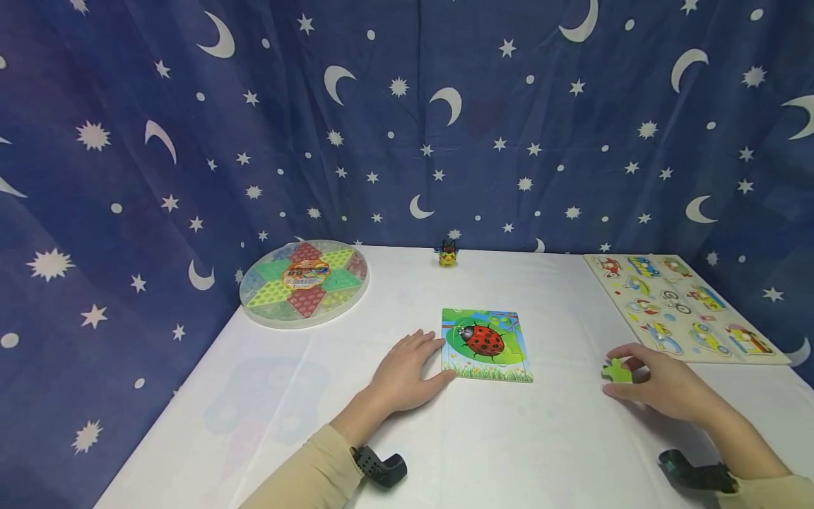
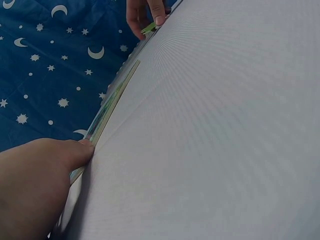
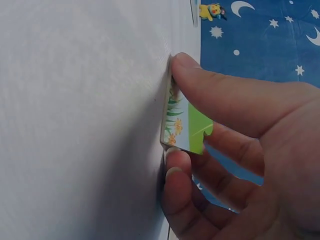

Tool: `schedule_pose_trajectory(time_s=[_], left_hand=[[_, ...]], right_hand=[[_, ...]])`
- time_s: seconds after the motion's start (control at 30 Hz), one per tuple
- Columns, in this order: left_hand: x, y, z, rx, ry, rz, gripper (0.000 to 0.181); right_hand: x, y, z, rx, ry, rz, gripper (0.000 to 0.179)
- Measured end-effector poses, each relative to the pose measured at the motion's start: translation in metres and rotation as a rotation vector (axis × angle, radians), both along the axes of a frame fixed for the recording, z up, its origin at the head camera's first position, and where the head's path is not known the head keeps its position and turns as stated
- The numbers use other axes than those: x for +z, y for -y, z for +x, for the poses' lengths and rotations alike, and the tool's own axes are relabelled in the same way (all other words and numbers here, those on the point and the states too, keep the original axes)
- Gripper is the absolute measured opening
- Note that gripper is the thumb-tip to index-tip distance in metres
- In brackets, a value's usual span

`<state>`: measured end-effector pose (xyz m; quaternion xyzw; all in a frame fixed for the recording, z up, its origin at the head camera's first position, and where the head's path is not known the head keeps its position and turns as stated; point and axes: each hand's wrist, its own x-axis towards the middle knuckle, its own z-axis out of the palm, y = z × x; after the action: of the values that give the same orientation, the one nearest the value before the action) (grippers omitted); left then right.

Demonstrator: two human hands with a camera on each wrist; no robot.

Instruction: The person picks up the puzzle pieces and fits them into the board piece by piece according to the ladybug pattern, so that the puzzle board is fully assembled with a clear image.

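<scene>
A square ladybug jigsaw puzzle [image 1: 485,343] lies on the white table, with a green ground and a strip of grass and flowers along its near side. My left hand [image 1: 407,375] rests at the puzzle's left edge, fingers extended, with the thumb at the near left corner. To the right, my right hand [image 1: 670,385] pinches a green puzzle piece [image 1: 617,371] between thumb and fingers. In the right wrist view the piece [image 3: 177,122] stands tilted close to the tabletop, showing orange flowers, grass and a notched edge.
A round star-patterned board game [image 1: 305,283] is at the back left. A small yellow figure [image 1: 448,254] stands at the back middle. On the right lies a wooden vehicle puzzle board [image 1: 683,307]. A dark blue curtain [image 1: 407,127] with moons and stars hangs behind the table.
</scene>
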<state>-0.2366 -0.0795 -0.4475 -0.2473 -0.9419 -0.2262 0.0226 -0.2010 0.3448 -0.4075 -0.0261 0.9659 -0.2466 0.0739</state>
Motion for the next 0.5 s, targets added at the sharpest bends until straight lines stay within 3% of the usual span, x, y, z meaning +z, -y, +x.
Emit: schedule_pose_trajectory(time_s=[0.2, 0.5], left_hand=[[0.001, 0.0, 0.0, 0.0, -0.004, -0.001, 0.063], [0.0, 0.0, 0.0, -0.001, -0.001, 0.002, 0.063]], right_hand=[[-0.001, 0.008, 0.001, 0.025, -0.037, 0.003, 0.073], [-0.003, 0.025, -0.001, 0.018, -0.028, -0.058, 0.069]])
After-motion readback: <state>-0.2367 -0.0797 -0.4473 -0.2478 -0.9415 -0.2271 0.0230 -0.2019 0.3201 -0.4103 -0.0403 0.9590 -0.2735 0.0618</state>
